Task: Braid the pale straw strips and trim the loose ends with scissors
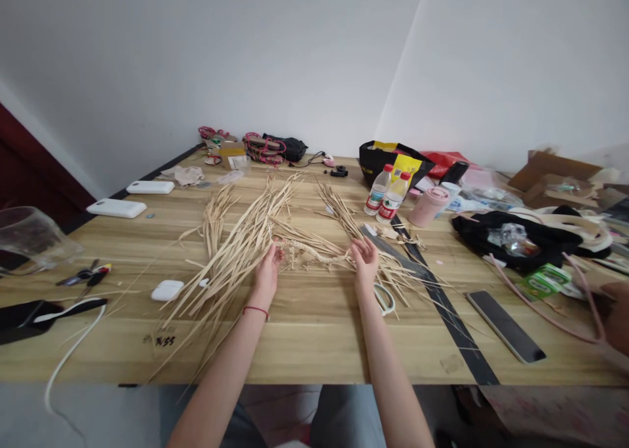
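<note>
A narrow braided straw strip (pixel 314 255) stretches between my two hands above the wooden table (pixel 314 330). My left hand (pixel 268 268), with a red cord at the wrist, is closed on the strip's left end. The right end is held between the thumb and fingers of my right hand (pixel 364 259). Long loose straw strands (pixel 240 232) fan out around my left hand, some passing under the forearm. More straw (pixel 341 212) lies behind and beside my right hand. A roll of tape (pixel 384 299) rests just right of my right wrist.
Two red-capped bottles (pixel 390 199), a pink cup (pixel 429 205) and a black bag (pixel 393 160) stand at the back right. A phone (pixel 505 325) lies front right, near another person's hand (pixel 616 314). Scissors (pixel 88 274) and a white case (pixel 168 290) are on the left.
</note>
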`<state>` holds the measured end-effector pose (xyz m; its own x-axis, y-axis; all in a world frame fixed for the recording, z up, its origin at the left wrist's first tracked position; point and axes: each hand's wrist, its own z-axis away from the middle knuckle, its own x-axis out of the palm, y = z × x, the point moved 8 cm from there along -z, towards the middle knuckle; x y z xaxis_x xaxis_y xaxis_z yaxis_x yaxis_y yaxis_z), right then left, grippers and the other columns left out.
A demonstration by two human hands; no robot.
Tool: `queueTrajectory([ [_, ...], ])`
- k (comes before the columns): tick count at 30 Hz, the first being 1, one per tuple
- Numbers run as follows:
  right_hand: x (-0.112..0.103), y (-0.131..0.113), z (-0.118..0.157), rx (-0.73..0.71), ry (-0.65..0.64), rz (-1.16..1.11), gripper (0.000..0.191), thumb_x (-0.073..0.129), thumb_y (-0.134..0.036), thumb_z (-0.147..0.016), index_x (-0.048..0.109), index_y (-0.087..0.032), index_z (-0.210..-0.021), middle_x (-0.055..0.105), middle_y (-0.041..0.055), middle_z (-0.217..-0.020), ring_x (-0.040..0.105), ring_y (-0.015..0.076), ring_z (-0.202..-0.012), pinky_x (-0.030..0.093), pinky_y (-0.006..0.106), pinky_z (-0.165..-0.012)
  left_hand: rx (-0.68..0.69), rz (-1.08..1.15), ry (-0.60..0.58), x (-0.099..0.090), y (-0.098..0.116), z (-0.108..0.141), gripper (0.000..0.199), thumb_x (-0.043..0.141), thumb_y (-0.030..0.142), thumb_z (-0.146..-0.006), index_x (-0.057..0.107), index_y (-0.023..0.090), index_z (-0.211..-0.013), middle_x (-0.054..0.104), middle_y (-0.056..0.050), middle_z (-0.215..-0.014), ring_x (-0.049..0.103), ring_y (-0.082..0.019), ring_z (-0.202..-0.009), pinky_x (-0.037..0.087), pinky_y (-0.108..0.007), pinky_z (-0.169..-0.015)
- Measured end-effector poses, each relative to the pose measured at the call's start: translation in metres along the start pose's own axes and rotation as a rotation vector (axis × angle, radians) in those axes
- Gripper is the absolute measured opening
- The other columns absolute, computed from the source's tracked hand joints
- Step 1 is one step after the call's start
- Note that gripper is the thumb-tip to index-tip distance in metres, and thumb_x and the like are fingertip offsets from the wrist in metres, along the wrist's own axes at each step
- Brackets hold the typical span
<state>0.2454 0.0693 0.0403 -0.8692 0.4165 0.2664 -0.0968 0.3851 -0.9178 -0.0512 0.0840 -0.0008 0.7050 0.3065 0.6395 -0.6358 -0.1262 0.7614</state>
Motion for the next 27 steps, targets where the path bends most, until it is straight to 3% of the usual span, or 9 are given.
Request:
queueTrajectory([
  [2,0.001,-0.027,0.009,-0.216,0.048,0.195,0.043,0.058,-0.032,-0.078,0.05,-0.021,-0.118,0.058,0.0106,-0.116,0.052,0.022,-0.111,0.034,0.044,-0.101,0.014,-0.017,-0.044,0.005,0.002,0.002,0.029,0.07,0.034,-0.072,0.069,0.019,-0.097,0.068,-0.005,-0.098,0.06,-0.013,-0.077,0.048,-0.025,-0.075],
  [3,0.008,-0.037,0.015,-0.291,0.009,0.282,0.038,0.056,-0.031,-0.08,0.052,-0.021,-0.116,0.057,0.0103,-0.117,0.05,0.022,-0.112,0.032,0.044,-0.103,0.017,-0.031,-0.077,0.009,0.002,0.005,0.029,0.071,0.034,-0.071,0.069,0.019,-0.096,0.068,-0.006,-0.098,0.06,-0.014,-0.079,0.048,-0.026,-0.077],
  [6,0.043,-0.055,0.038,-0.453,-0.218,0.47,0.027,0.053,-0.029,-0.083,0.058,-0.022,-0.109,0.06,0.0103,-0.109,0.051,0.0238,-0.108,0.034,0.045,-0.1,0.031,-0.112,-0.197,0.025,0.003,0.016,0.03,0.071,0.036,-0.071,0.07,0.018,-0.095,0.068,-0.006,-0.095,0.061,-0.016,-0.081,0.047,-0.028,-0.08],
  [8,0.064,-0.057,0.051,-0.481,-0.339,0.548,0.026,0.052,-0.029,-0.085,0.059,-0.024,-0.11,0.061,0.01,-0.109,0.051,0.0246,-0.108,0.036,0.045,-0.098,0.057,-0.195,-0.261,0.035,0.005,0.025,0.031,0.071,0.036,-0.071,0.07,0.017,-0.095,0.068,-0.006,-0.093,0.061,-0.016,-0.081,0.047,-0.029,-0.081],
  [13,0.086,-0.053,0.064,-0.368,-0.467,0.508,0.029,0.044,-0.031,-0.091,0.055,-0.019,-0.115,0.063,0.0103,-0.108,0.058,0.0213,-0.099,0.046,0.038,-0.087,0.135,-0.302,-0.354,0.051,0.012,0.04,0.025,0.069,0.034,-0.073,0.07,0.014,-0.088,0.068,-0.006,-0.09,0.06,-0.016,-0.081,0.048,-0.03,-0.079],
  [18,0.099,-0.051,0.072,-0.345,-0.656,0.466,0.025,0.05,-0.03,-0.089,0.058,-0.021,-0.111,0.066,0.0074,-0.104,0.061,0.0197,-0.095,0.047,0.033,-0.084,0.142,-0.302,-0.293,0.047,0.012,0.037,0.025,0.072,0.035,-0.069,0.07,0.014,-0.083,0.068,-0.006,-0.084,0.061,-0.016,-0.076,0.05,-0.03,-0.077],
  [23,0.099,-0.049,0.072,-0.277,-0.633,0.365,0.023,0.047,-0.029,-0.09,0.061,-0.021,-0.107,0.068,0.0067,-0.103,0.062,0.0194,-0.092,0.048,0.032,-0.082,0.125,-0.343,-0.289,0.047,0.008,0.039,0.026,0.072,0.037,-0.067,0.07,0.015,-0.081,0.068,-0.007,-0.085,0.062,-0.017,-0.079,0.05,-0.03,-0.076],
  [27,0.098,-0.042,0.071,-0.198,-0.622,0.324,0.023,0.048,-0.032,-0.089,0.063,-0.021,-0.102,0.069,0.0051,-0.092,0.063,0.0172,-0.076,0.049,0.029,-0.072,0.156,-0.384,-0.293,0.048,0.008,0.04,0.026,0.07,0.038,-0.07,0.07,0.016,-0.082,0.069,-0.006,-0.088,0.062,-0.017,-0.08,0.05,-0.03,-0.077],
])
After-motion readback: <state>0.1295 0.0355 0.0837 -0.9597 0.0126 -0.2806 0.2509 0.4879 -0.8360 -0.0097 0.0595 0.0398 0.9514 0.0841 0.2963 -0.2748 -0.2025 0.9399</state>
